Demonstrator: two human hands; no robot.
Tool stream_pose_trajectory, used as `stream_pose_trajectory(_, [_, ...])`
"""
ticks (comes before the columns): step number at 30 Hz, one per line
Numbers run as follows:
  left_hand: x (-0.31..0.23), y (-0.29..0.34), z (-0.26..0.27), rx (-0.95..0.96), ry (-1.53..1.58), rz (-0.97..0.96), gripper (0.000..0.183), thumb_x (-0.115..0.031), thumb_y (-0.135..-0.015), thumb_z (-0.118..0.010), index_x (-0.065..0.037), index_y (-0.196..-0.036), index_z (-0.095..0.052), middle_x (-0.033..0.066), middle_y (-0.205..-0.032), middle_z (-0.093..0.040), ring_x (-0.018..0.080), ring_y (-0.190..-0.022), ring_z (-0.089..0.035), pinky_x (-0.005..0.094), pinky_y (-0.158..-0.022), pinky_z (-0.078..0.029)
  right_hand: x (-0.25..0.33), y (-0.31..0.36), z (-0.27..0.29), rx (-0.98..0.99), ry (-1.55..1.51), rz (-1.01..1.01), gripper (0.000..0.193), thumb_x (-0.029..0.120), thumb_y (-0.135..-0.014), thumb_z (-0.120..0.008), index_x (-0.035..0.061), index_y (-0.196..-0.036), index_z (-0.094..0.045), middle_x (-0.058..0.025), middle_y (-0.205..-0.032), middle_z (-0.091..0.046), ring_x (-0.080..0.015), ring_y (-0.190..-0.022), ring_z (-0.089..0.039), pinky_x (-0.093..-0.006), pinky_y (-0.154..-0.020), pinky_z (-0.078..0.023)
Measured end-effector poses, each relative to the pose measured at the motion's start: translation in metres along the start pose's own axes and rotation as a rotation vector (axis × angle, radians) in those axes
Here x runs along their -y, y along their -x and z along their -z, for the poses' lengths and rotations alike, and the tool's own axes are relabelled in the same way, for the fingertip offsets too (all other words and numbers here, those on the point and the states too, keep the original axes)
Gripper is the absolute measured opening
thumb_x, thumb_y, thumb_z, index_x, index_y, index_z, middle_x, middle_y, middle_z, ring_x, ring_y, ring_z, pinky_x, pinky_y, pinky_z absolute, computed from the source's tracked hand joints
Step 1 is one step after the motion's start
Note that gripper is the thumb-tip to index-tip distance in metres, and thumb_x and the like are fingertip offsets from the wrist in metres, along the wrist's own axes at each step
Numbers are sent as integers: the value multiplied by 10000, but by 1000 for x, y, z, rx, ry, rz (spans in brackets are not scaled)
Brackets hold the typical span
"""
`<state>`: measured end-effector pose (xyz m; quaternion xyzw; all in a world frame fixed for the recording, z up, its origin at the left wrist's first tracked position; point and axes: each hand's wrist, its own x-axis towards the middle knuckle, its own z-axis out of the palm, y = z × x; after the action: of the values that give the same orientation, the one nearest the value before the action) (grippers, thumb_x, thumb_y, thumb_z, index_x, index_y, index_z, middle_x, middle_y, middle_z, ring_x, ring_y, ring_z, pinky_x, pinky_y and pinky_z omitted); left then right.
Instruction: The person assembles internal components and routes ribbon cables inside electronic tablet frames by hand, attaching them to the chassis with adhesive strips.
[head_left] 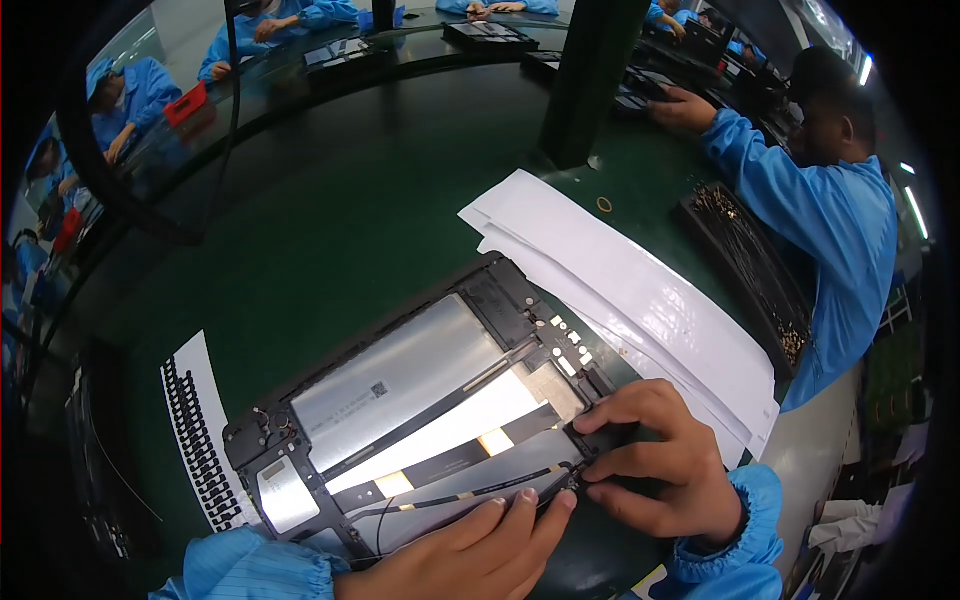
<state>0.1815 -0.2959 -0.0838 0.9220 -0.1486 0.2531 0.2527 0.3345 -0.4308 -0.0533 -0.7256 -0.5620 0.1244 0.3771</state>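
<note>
Closest to the head camera, the left hand [465, 560] lies with fingers outstretched along the near edge of an uncovered tablet [390, 380] on the green table [350, 200]; the right hand [668, 462], half-curled, touches the tablet's right end, whether pinching anything I can't tell

Before me, at the worktop's [330, 190] near edge, lies the opened device [400, 385]. My left hand [465, 550] lies along its near side, my right hand [665, 460] at its near right corner. Left of it is a strip of small parts [203, 440]; behind its right end, paper sheets [640, 290]. Beyond these, a ring [604, 204] lies near a post [590, 90]; a tray of leads [748, 270] sits toward the right edge.
</note>
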Motion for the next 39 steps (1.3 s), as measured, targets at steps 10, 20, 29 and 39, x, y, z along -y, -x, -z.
stream_pose_trajectory(10, [0, -24, 38, 445, -406, -314, 277, -127, -690, -459, 60, -872, -553, 187, -1098, -492, 283, -959, -485, 348, -811, -401, 0, 0, -5, -76, 146, 134, 151, 36, -520, -652, 52, -656, -587, -89, -933, -552, -258, -872, -482, -336, -745, -374])
stream_pose_trajectory(20, [2, -17, 45, 466, 162, 52, 294, -57, -774, -488, -15, -1063, -518, 214, -1108, -473, 329, -1000, -495, 370, -839, -418, -2, 8, -12, -158, 14, 94, 171, 7, -585, -649, 36, -741, -586, -92, -920, -566, -248, -872, -506, -327, -733, -415])
stream_pose_trajectory(29, [41, 21, 117, 121, -67, 363, 361, -145, -755, -569, -6, -1082, -503, 185, -1156, -454, 320, -1053, -446, 371, -885, -374, 51, 60, -48, -146, -22, -73, 124, 6, -638, -628, 2, -758, -600, -109, -805, -594, -231, -752, -564, -296, -663, -451])
stream_pose_trajectory(39, [85, 25, 88, 181, -74, 567, 452, -281, -796, -521, 51, -1097, -465, 174, -1027, -479, 287, -986, -438, 339, -860, -363, 70, 32, -85, -135, 186, 199, 122, 2, -634, -612, 12, -745, -563, -95, -701, -518, -246, -606, -503, -328, -529, -402])
